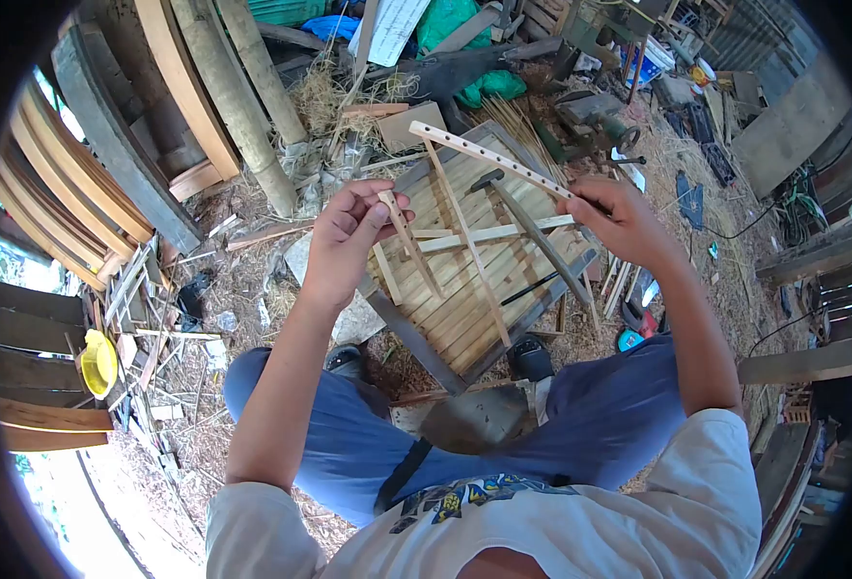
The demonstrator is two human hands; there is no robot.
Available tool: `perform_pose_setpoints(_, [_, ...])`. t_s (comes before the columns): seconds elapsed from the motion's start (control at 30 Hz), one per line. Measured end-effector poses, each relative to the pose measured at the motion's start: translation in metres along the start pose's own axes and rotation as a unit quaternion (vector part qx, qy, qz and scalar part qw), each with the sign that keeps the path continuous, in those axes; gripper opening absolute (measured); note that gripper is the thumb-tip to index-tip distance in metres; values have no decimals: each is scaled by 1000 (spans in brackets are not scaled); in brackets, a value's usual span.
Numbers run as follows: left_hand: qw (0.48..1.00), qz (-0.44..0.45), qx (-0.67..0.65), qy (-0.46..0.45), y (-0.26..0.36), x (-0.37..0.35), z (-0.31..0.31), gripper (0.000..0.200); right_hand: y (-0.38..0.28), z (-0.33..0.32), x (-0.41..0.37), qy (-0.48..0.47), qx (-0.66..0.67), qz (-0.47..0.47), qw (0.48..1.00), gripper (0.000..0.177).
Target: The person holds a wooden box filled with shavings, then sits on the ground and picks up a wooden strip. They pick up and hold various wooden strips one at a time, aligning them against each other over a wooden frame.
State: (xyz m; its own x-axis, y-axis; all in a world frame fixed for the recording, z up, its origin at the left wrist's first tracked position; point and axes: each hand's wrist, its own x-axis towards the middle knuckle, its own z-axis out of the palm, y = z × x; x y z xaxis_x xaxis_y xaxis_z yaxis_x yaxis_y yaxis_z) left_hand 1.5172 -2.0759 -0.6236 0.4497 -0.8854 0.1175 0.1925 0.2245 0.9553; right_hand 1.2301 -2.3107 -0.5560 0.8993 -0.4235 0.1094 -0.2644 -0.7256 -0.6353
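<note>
My left hand [349, 227] is closed, pinching a short, pale wooden stick [407, 236] near its upper end; the stick slants down over the slatted wooden panel [445, 333]. In my right hand [624, 217] is one end of a wooden strip with a row of dark holes [488, 156], its far end pointing up and left. Below the hands, a hammer [542, 236] lies across the panel, its head toward the far side. A long thin wooden strip [469, 246] also crosses the panel, beside a thin black rod [529, 289].
My legs [349, 444] straddle the near corner of the panel. Curved boards [189, 87] and poles lean at the left. A yellow plastic basin [98, 364] stands near wood scraps. A green bag [491, 89] lies beyond the panel, and a blue tape measure [628, 340] is near my right knee.
</note>
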Motion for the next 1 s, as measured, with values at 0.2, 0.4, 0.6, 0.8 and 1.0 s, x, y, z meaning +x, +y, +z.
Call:
perform_pose_setpoints(0.2, [1000, -1, 8, 6, -13, 8, 10, 28, 6, 4, -3, -6, -52, -55, 997, 25])
perform_pose_setpoints(0.4, [995, 58, 82, 30, -10, 9, 15, 27, 4, -4, 1, -2, -37, -45, 998, 20])
perform_pose_setpoints(0.6, [995, 49, 75, 36, -9, 7, 12, 25, 7, -3, 5, 26, -59, -86, 994, 24])
perform_pose_setpoints(0.8, [992, 63, 105, 30, -12, 8, 9, 25, 11, -1, 5, 22, -65, -93, 993, 20])
perform_pose_setpoints(1.0, [992, 66, 108, 28, -11, 7, 10, 24, 6, -8, 5, 27, -73, -79, 994, 26])
